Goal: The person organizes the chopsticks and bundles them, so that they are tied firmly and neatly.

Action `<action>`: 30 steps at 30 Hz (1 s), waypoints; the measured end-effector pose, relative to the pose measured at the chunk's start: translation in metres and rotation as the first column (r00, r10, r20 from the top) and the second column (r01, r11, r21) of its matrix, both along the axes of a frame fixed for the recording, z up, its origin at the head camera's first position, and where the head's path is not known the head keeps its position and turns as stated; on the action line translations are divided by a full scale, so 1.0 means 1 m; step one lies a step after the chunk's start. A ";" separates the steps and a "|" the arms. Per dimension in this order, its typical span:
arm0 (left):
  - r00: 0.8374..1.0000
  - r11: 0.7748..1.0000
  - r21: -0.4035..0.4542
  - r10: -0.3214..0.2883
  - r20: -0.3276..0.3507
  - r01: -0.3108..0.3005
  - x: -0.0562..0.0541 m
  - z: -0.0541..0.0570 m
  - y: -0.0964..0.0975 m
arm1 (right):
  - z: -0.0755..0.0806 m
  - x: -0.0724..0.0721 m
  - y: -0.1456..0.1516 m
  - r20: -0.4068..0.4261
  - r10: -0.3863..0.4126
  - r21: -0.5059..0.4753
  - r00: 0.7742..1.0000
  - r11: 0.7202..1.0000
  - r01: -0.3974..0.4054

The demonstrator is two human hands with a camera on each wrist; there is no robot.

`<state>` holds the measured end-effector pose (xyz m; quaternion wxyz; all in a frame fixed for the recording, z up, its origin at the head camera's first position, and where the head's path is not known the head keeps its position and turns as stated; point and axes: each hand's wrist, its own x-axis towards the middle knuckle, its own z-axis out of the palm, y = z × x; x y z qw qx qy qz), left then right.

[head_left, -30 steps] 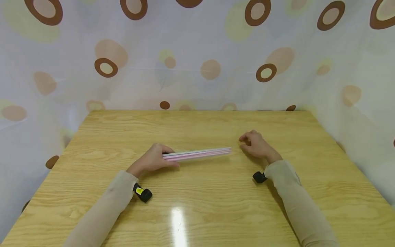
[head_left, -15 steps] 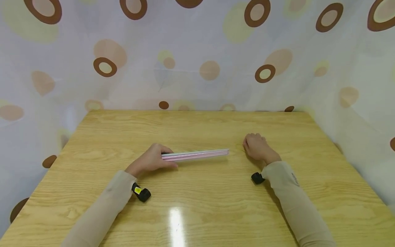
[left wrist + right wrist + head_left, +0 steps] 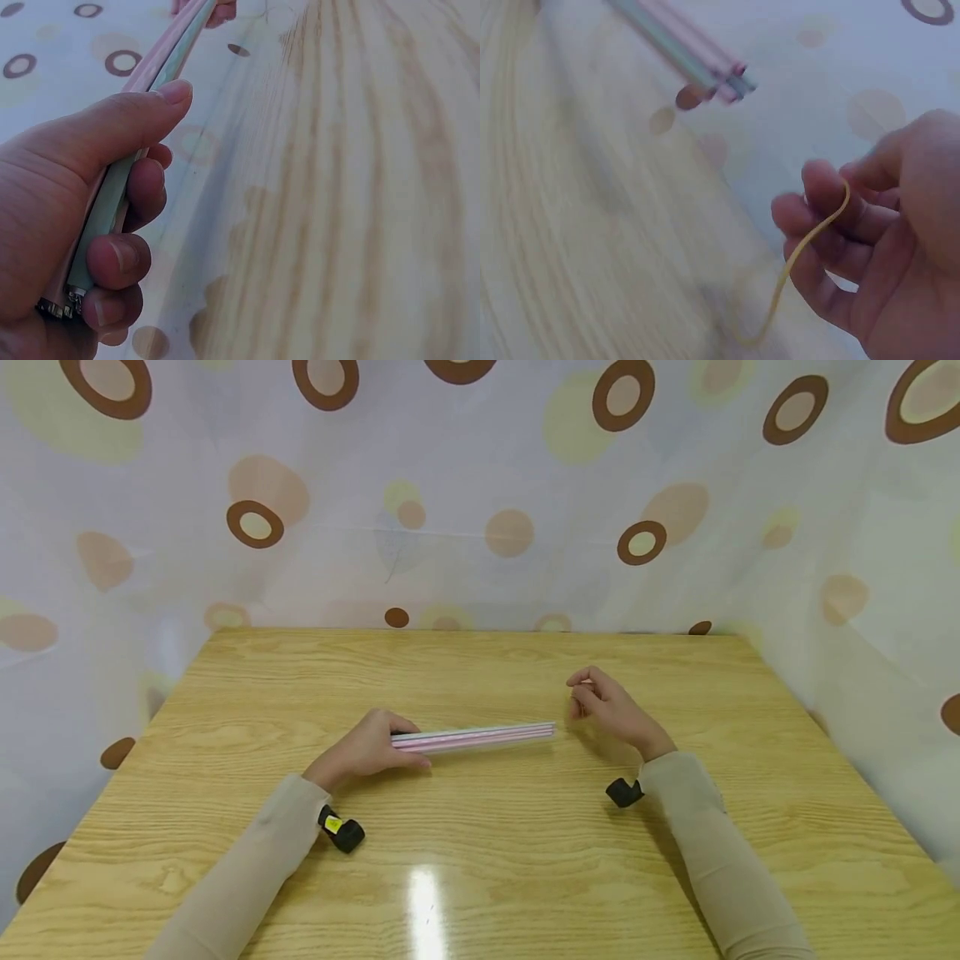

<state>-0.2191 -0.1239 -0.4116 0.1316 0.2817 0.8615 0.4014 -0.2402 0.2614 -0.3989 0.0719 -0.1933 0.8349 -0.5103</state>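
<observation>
My left hand (image 3: 367,747) grips a bundle of slim pencils (image 3: 480,737), pink, pale green and white, by its left end. The bundle is held above the table and points right. In the left wrist view, the thumb lies along a green pencil (image 3: 109,199), fingers curled round the bundle, silvery ends showing below. A thin yellow rubber band (image 3: 786,268) dangles in a loop from my right hand (image 3: 615,710), pinched between thumb and finger. That hand is just right of the bundle's free end (image 3: 731,82), apart from it. The band is barely visible in the head view.
A wood-grain table (image 3: 495,860) spreads under both hands, with a bright light reflection near the front. Behind it and along the sides hangs a white curtain (image 3: 450,460) with brown and beige circles. Black wrist cameras (image 3: 624,792) are strapped to both sleeves.
My right hand first drew slightly right with its fingers curled in, then came back left toward the bundle, fingers raised. The left hand and pencils have stayed nearly still.
</observation>
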 end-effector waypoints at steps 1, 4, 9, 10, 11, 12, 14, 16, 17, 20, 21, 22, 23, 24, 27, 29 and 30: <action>1.000 1.000 -0.001 -0.001 0.001 0.001 0.000 0.000 0.000 | 0.001 0.000 0.000 0.028 0.016 -0.063 0.999 0.998 -0.014; 1.000 1.000 0.003 0.002 0.006 -0.002 0.000 0.001 0.000 | 0.003 0.001 0.000 0.083 0.058 -0.203 0.995 0.978 -0.041; 1.000 1.000 0.025 0.003 -0.007 -0.003 0.000 0.003 -0.001 | 0.006 0.000 0.000 0.115 0.097 -0.303 0.989 0.951 -0.058; 1.000 1.000 0.028 0.001 -0.012 0.000 0.000 0.003 -0.001 | 0.006 0.000 0.000 0.107 0.099 -0.297 0.989 0.953 -0.063; 1.000 1.000 0.029 -0.001 -0.018 0.001 0.000 0.003 -0.002 | 0.007 0.000 0.000 0.095 0.100 -0.288 0.990 0.955 -0.069; 1.000 1.000 0.031 -0.002 -0.019 0.003 -0.001 0.002 -0.002 | 0.007 0.000 0.000 0.086 0.096 -0.274 0.992 0.959 -0.069; 1.000 1.000 0.031 -0.002 -0.023 0.003 -0.001 0.001 -0.003 | 0.007 0.001 -0.001 0.064 0.092 -0.253 0.994 0.965 -0.073; 1.000 0.999 0.034 -0.002 -0.022 0.003 -0.002 0.001 -0.003 | 0.009 0.002 -0.002 0.050 0.079 -0.245 0.996 0.967 -0.065; 1.000 0.999 0.036 -0.001 -0.019 0.001 -0.002 0.000 -0.003 | 0.009 0.002 -0.004 0.047 0.070 -0.247 0.996 0.968 -0.056; 1.000 0.999 0.044 0.006 -0.010 -0.005 -0.002 0.001 -0.003 | 0.012 0.004 -0.007 0.025 0.044 -0.237 0.999 0.971 -0.036; 1.000 0.999 0.047 0.008 -0.007 -0.008 -0.002 0.001 -0.003 | 0.013 0.005 -0.008 0.006 0.039 -0.231 0.999 0.972 -0.037; 1.000 0.999 0.048 0.010 -0.003 -0.010 -0.002 0.002 -0.003 | 0.014 0.005 -0.010 -0.016 0.041 -0.221 0.999 0.974 -0.043; 1.000 0.999 0.047 0.011 -0.001 -0.011 -0.002 0.002 -0.003 | 0.014 0.006 -0.011 -0.039 0.038 -0.202 0.998 0.978 -0.046; 1.000 0.999 0.049 0.014 0.001 -0.014 -0.002 0.002 -0.003 | 0.016 0.007 -0.012 -0.056 0.036 -0.180 0.998 0.983 -0.046; 1.000 0.998 0.051 0.027 0.010 -0.028 -0.002 0.004 -0.003 | 0.018 0.008 -0.015 -0.097 0.030 -0.115 0.995 0.993 -0.041; 0.999 0.998 0.052 0.038 0.012 -0.038 -0.003 0.006 -0.003 | 0.018 0.009 -0.017 -0.098 0.020 -0.083 0.995 0.996 -0.029; 0.999 0.998 0.053 0.043 0.011 -0.043 -0.003 0.007 -0.003 | 0.018 0.009 -0.018 -0.106 0.027 -0.083 0.994 0.996 -0.036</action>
